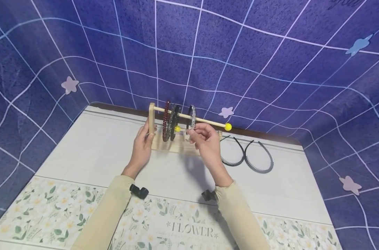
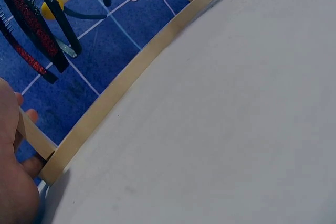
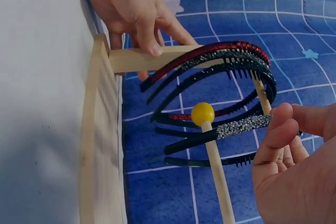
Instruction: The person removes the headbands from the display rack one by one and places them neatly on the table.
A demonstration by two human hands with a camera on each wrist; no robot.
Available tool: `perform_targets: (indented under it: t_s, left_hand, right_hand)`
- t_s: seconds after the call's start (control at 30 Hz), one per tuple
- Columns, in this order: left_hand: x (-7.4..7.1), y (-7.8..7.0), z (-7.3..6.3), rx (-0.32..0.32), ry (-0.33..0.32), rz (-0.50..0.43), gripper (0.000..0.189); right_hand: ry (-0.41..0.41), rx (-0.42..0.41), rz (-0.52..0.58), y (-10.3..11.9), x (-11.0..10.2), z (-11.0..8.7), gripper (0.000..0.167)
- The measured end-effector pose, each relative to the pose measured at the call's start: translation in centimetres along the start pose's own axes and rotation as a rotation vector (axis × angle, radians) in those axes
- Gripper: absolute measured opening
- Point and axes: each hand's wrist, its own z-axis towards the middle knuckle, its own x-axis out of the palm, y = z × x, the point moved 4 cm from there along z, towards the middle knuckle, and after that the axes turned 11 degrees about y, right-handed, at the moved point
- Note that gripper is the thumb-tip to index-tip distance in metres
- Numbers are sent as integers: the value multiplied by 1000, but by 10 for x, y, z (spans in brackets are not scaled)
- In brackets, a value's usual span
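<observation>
Right hand (image 1: 208, 140) pinching a silver headband (image 3: 239, 127), left hand (image 1: 141, 141) gripping the wooden stand (image 1: 151, 118)
Probably light, springy plastic, so imo hold its edges near those fingertips (image 3: 282, 112).

Floral tablecloth (image 1: 67, 208), blue backdrop (image 1: 173, 31), 4 stars (image 1: 70, 85).

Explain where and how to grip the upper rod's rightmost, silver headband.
The silver headband is probably best pinched by its near side, from the right, as the right hand does: its thin band stands upright, other headbands hang to its left, and rightward the upper rod bears only a yellow ball.
</observation>
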Motion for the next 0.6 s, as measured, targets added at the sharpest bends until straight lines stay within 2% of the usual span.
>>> perform_targets:
  t_s: [0.6]
  left_hand:
    - [1,0,1,-7,-5,-4,72]
  right_hand:
    - [-30,-71,17,16,-16,-5,15]
